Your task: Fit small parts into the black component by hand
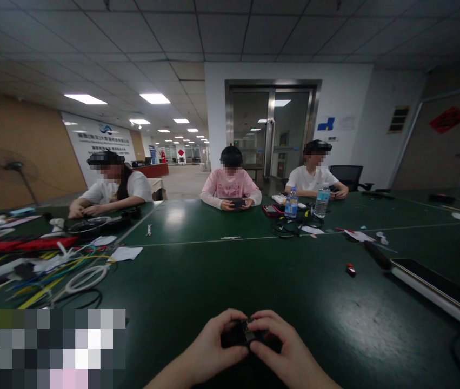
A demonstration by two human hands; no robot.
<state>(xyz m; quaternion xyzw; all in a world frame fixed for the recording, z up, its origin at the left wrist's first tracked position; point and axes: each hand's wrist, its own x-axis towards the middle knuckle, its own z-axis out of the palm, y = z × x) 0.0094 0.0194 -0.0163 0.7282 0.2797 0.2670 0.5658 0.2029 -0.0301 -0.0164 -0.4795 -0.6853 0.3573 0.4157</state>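
My left hand [213, 346] and my right hand [280, 346] meet at the near edge of a dark green table [230, 281]. Both are curled around a small black object [242, 336] with a bit of metal showing at its middle. The fingers of each hand pinch it from either side, just above the tabletop. What the object is I cannot make out.
Three people sit along the far side, one holding a dark device. Two water bottles [291, 202] and cables stand near the far right. Coloured wires and white cable [86, 278] crowd the left. A phone on a white slab [436, 289] and a small red piece [350, 269] lie to the right.
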